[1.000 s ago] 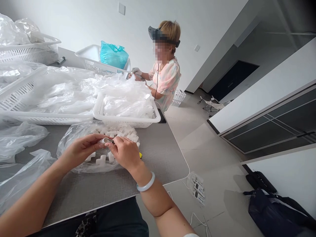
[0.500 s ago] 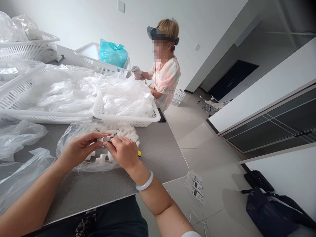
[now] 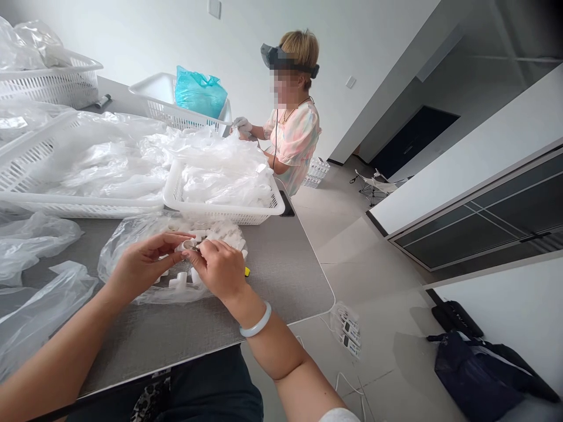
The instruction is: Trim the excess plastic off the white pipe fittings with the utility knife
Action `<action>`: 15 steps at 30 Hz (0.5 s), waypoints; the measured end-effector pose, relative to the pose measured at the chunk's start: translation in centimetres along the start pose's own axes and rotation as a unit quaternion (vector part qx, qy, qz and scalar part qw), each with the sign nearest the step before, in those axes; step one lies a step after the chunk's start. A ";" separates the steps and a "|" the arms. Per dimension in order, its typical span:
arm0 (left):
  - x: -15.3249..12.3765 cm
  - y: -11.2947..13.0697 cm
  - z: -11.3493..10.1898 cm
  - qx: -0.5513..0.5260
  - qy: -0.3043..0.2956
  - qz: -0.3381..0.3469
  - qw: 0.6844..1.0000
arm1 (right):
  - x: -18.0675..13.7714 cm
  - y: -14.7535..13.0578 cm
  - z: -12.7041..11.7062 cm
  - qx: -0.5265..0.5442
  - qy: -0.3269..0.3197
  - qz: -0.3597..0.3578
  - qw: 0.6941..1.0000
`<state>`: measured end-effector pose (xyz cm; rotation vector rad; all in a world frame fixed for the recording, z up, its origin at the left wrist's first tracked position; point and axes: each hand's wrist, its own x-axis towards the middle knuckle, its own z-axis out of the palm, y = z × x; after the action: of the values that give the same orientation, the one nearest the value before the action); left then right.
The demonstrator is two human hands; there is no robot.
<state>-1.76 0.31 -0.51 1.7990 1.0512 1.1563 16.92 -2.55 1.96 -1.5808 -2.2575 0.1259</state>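
My left hand pinches a white plastic pipe fitting between thumb and fingers, its round opening turned up toward me. My right hand is closed around a slim tool whose yellow end sticks out behind the palm. A thin metallic tip shows at the fitting's mouth; the rest of the tool is hidden by the fingers. Beneath both hands lies an opened clear plastic bag with several white fittings on it. One T-shaped fitting rests near its front edge.
White baskets heaped with clear bags line the table's far side. Loose plastic film lies at left. A blue bag sits in a back basket. Across the table a person in a head-worn device works with a gloved hand. Power strips lie on the floor.
The fitting in my left hand has tilted so its opening faces up more, and the tool's metallic tip now shows at its rim. The view has shifted slightly.
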 end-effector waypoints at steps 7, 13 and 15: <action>0.1 0.6 -0.1 0.092 0.011 0.052 0.994 | 0.2 -0.2 -0.8 -0.002 -0.032 0.002 0.999; 0.0 0.9 0.2 0.111 0.043 0.068 0.991 | 0.2 -0.4 -1.0 0.012 -0.031 0.024 0.999; 0.1 0.7 0.1 0.116 0.044 0.075 0.989 | 0.3 -0.2 -0.9 0.018 -0.029 0.024 0.999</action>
<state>-1.53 0.12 0.09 2.0538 1.1582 1.2539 16.95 -2.52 2.97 -1.6328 -2.2486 0.2257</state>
